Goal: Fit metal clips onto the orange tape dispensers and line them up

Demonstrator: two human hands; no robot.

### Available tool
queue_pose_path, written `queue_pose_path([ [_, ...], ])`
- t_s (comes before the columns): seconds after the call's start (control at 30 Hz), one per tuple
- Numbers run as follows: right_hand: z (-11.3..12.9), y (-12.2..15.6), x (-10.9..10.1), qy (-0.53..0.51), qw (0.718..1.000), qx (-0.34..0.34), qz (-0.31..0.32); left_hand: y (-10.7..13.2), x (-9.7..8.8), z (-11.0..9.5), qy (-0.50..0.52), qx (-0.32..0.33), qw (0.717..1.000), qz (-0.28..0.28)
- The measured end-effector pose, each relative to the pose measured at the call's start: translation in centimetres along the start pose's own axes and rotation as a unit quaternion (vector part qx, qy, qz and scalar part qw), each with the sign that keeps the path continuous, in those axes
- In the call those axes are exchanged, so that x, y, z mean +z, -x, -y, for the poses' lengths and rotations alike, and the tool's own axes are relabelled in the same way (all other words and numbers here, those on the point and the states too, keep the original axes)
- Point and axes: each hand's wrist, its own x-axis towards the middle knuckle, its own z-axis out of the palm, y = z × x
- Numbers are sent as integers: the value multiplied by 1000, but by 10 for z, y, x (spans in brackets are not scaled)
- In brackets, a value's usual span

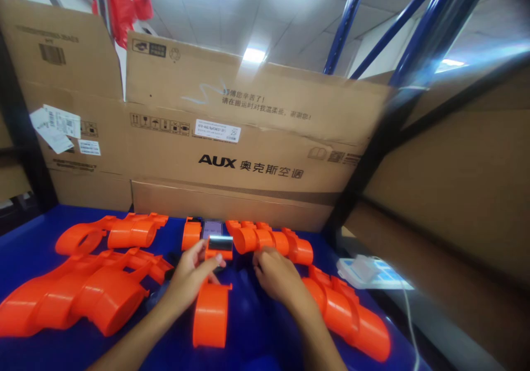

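Note:
My left hand [196, 269] is closed around an orange plastic tape dispenser [218, 254], thumb on its near edge. A toothed metal blade [221, 243] runs along the top of that dispenser. Just to the right, my right hand [275, 274] has its fingers curled in, close in front of a row of orange tape dispensers [265, 239]. Whatever its fingertips may hold is hidden. Below my left hand another orange dispenser [210, 316] stands on the blue table surface [248, 327]. Behind the hands are a single orange dispenser [191, 234] and a small device with a pale screen [212, 228].
More orange dispensers lie in groups at the left [74, 293], back left [132, 232] and right [351, 316]. An opened cardboard box [165, 161] walls off the back. Dark posts [364, 155] rise at the sides. A white object with a cable [372, 271] lies right.

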Motion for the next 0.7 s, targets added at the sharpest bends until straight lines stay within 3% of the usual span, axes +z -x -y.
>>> queue_pose_path([
  [0.23,5,-4,-6,29,999,26,-22,-3,-2,1,1,5,1000,8],
  [0.3,5,-6,-9,-3,999,22,-39,-3,-2,1,2,6,1000,9],
  [0.4,6,-9,-12,-121,989,-45,-77,-4,-3,2,4,6,1000,8],
  [0.53,16,-11,-7,-334,929,-112,-117,-6,-4,4,7,5,1000,-3],
  [0.7,32,-11,11,-528,837,-65,-129,-8,-6,6,9,12,1000,-5],
])
